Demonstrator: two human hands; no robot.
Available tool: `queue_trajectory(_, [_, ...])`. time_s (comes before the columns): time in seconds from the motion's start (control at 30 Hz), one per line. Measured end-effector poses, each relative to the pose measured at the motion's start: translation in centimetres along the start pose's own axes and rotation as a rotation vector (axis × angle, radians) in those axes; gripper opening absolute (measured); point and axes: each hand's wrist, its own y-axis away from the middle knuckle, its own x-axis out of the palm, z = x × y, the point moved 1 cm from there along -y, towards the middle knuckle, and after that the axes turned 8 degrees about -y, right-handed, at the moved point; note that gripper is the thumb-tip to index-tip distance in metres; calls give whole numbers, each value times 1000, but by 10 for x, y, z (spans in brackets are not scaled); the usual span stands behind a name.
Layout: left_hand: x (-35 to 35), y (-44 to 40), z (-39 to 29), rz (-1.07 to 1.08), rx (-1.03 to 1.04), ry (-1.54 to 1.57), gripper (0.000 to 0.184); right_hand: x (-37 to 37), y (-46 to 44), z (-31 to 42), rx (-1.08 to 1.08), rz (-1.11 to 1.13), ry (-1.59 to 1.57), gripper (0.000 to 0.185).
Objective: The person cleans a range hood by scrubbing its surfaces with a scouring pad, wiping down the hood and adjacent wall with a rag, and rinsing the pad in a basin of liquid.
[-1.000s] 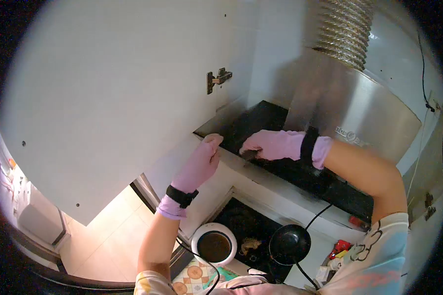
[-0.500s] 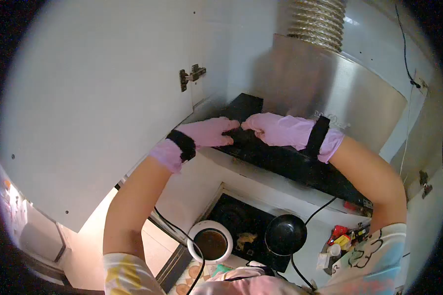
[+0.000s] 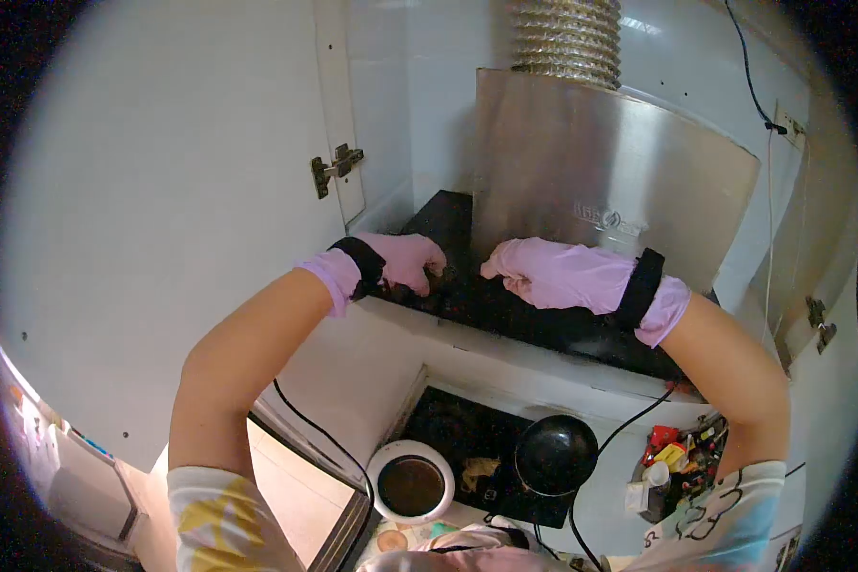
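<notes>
Both my hands wear pink-lilac gloves with black straps at the wrists. My left hand is over the left part of the black top of a range hood. Its fingers bend downward, the thumb stands a little apart, and I see nothing between them. Further right, my right hand lies on the same black surface, in front of the hood's steel chimney cover. Its fingers are curled under, and whatever they hold, if anything, is hidden. A gap of dark surface separates the two hands.
A ribbed metallic duct rises above the cover. On the left hangs a white cabinet door with a hinge. Below are a black cooktop, a black pan, a white-rimmed pot and cluttered small items. Black cables hang nearby.
My hands have moved apart: the left shifted left and its fingers bent down, the right shifted slightly right and lower in view. The camera view has also shifted.
</notes>
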Motion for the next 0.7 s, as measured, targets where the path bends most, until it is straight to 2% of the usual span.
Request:
queue_trajectory(0.03, [-4, 4, -8, -1, 2, -4, 47, -3, -2, -1, 21, -13, -46, 36])
queue_trajectory(0.1, [-13, 9, -22, 5, 22, 92, 40, -11, 2, 0, -151, -4, 337, 34])
queue_trajectory(0.13, [-10, 0, -17, 7, 26, 89, 40, -14, 3, 2, -148, -8, 336, 34])
queue_trajectory(0.2, [-2, -22, -6, -98, 237, -92, 30, -19, 8, 6, -82, 47, 237, 33])
queue_trajectory(0.33, [-7, -39, -20, -24, 280, -110, 24, -27, 23, 15, -32, 34, 172, 33])
queue_trajectory(0.4, [0, -46, -26, -123, 337, -150, 21, -29, 32, 6, -44, 16, 135, 32])
queue_trajectory(0.43, [4, -48, -29, -120, 345, -148, 21, -30, 37, 2, -45, 9, 122, 32])
queue_trajectory(0.5, [7, -50, -38, -264, 387, -127, 21, -33, 49, -4, -117, 11, 162, 30])
queue_trajectory(0.6, [10, -57, -65, -329, 474, 1, 21, -32, 52, -11, -24, 24, 129, 30])
queue_trajectory(0.67, [7, -66, -69, -282, 483, -38, 24, -31, 53, -5, 48, 71, 178, 32])
queue_trajectory(0.7, [3, -64, -67, -125, 433, 54, 28, -29, 54, 0, 87, 115, 238, 35])
